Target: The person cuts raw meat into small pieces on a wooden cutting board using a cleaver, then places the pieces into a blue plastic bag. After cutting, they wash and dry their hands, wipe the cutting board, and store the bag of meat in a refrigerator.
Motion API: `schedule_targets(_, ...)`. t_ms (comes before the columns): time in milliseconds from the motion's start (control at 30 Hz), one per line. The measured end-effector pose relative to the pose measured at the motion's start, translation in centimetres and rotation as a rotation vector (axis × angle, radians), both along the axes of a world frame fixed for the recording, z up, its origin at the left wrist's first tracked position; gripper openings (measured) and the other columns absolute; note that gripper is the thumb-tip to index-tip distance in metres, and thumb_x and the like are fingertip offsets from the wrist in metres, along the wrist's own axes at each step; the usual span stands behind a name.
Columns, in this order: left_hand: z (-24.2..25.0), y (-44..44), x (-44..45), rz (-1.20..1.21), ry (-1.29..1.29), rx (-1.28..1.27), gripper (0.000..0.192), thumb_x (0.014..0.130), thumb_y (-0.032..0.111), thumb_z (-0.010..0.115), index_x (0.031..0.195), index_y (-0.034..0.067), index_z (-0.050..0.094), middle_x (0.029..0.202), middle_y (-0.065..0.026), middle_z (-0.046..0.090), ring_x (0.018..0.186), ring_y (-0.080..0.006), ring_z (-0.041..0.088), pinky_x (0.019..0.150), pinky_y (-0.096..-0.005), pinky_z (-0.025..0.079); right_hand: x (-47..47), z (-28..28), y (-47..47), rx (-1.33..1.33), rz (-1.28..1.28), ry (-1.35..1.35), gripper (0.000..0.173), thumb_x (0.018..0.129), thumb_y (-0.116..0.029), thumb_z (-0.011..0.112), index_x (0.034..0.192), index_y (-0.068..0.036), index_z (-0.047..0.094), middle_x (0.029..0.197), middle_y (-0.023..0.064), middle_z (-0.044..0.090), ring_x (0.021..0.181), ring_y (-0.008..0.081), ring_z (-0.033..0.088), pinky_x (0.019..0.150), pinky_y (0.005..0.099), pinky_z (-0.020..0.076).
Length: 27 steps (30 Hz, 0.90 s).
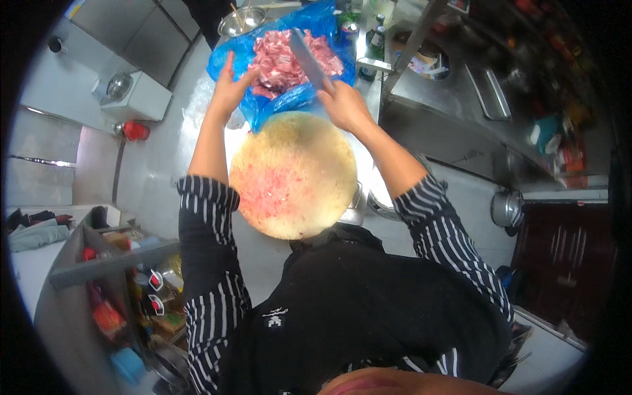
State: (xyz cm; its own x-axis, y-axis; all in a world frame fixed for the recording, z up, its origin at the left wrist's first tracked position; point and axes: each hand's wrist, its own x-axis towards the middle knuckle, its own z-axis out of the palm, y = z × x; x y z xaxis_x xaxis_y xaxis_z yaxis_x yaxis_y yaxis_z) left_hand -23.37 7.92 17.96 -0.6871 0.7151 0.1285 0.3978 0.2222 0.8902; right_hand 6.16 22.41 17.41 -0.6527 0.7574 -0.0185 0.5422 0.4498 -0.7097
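Note:
Cut raw meat (pixel 279 61) is heaped on a blue plastic bag (pixel 224 66) beyond the round chopping block (pixel 301 163). My right hand (pixel 343 103) grips a cleaver (pixel 307 57), its blade slanting up and left over the heap. At the bag's left side is my left hand (pixel 231 91), fingers apart, with the thumb pointing towards the meat. Whether its fingertips touch the bag or the meat is hard to tell. Red and pink scraps mark the left part of the block's pale surface.
A metal bowl with sticks (pixel 242 20) stands behind the bag. To its right are a drink can (pixel 349 30) and green glass bottles (pixel 376 44). A steel counter (pixel 444 98) runs along the right, and a metal pot (pixel 506 207) sits on the floor.

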Motion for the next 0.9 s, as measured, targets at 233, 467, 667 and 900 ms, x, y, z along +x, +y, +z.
schedule_targets(233,-16.9,-25.0,4.8,0.569,0.073,-0.327,0.059,0.1,0.027,0.087,0.15,0.003,0.066,0.148,-0.0199,0.064,0.127,-0.0272,0.068,0.103,-0.0428,0.06,17.1,-10.1,-7.2,-0.122,-0.041,-0.046,0.041,0.105,-0.039,0.073,0.121,0.0,0.072,0.1,0.0283,0.078,0.098,0.0501,0.077,0.084,0.0532,0.0591)
schedule_targets(467,-24.8,-39.0,16.2,0.745,-0.688,-0.252,0.052,0.108,0.019,0.076,0.152,-0.003,0.061,0.146,-0.0159,0.068,0.124,-0.0291,0.071,0.094,-0.0436,0.063,22.1,-10.2,-12.3,-0.085,0.03,-0.277,0.042,0.104,-0.038,0.076,0.121,-0.001,0.072,0.092,0.0271,0.079,0.093,0.0473,0.078,0.085,0.054,0.0612)
schedule_targets(667,-21.4,-39.6,16.4,0.739,-0.902,0.111,0.079,0.112,0.05,0.066,0.171,0.002,0.042,0.175,-0.0253,0.043,0.157,-0.0381,0.051,0.127,-0.0548,0.042,17.7,-13.7,-15.6,0.297,0.182,-0.262,0.032,0.095,-0.027,0.083,0.118,-0.006,0.075,0.104,0.0176,0.077,0.097,0.0414,0.077,0.085,0.0517,0.0607)
schedule_targets(900,-16.9,-44.1,16.3,0.193,-1.275,1.088,0.118,0.101,0.086,0.056,0.184,0.015,0.01,0.189,-0.0244,0.002,0.173,-0.0496,0.007,0.141,-0.0635,0.01,14.8,-19.9,-17.8,0.396,0.241,-0.234,0.033,0.095,-0.025,0.079,0.121,-0.005,0.08,0.11,0.0192,0.074,0.11,0.0419,0.071,0.095,0.0523,0.0571)
